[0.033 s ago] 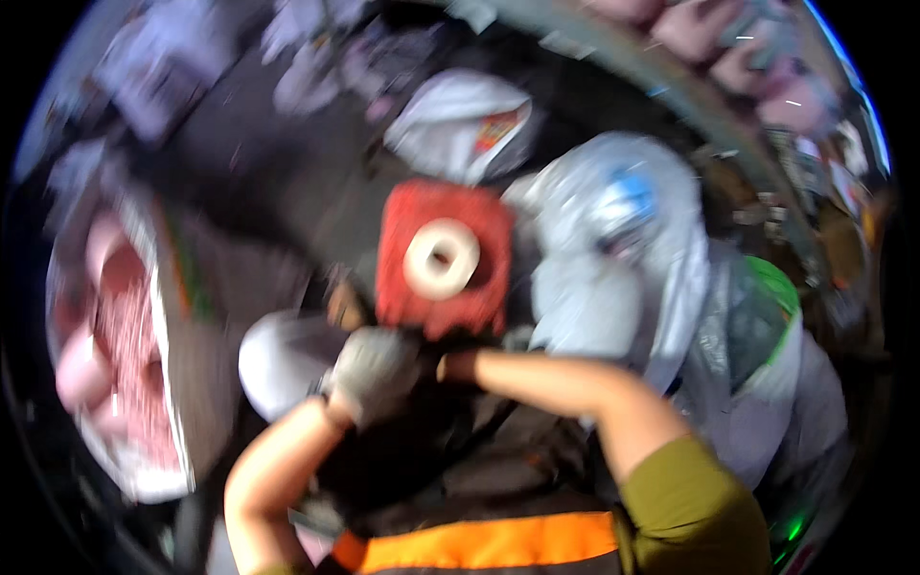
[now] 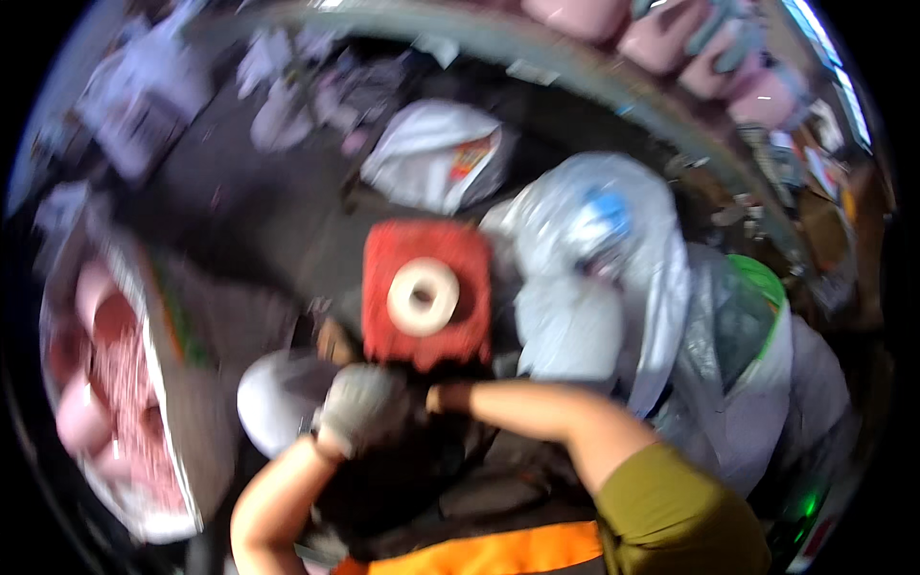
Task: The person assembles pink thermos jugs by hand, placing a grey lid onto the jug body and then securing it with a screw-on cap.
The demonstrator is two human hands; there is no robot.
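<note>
My left hand point(image 2: 362, 407), in a pale grey glove, is curled closed in front of my lap, beside the near edge of a red stool point(image 2: 379, 268). What it holds, if anything, is lost in blur and shadow. My right hand point(image 2: 443, 397) comes in from the right close beside it; its fingers sink into a dark patch and cannot be made out. On the red stool lies a cream-coloured ring-shaped roll point(image 2: 398, 299), flat, with its hole facing up. A rounded white object point(image 2: 278, 398) lies just left of my left hand.
At left stands an open woven sack point(image 2: 206, 422) holding pink pieces point(image 2: 84, 420). Right of the stool sits a clear plastic bag point(image 2: 656, 249) with pale contents, beside another bag with a green rim point(image 2: 762, 278). A white bag point(image 2: 412, 158) lies beyond; pink moulded pieces point(image 2: 661, 43) line the far right.
My view has shifted, so the stool, roll and hands sit lower in it. Both hands remain close together by the stool's near edge.
</note>
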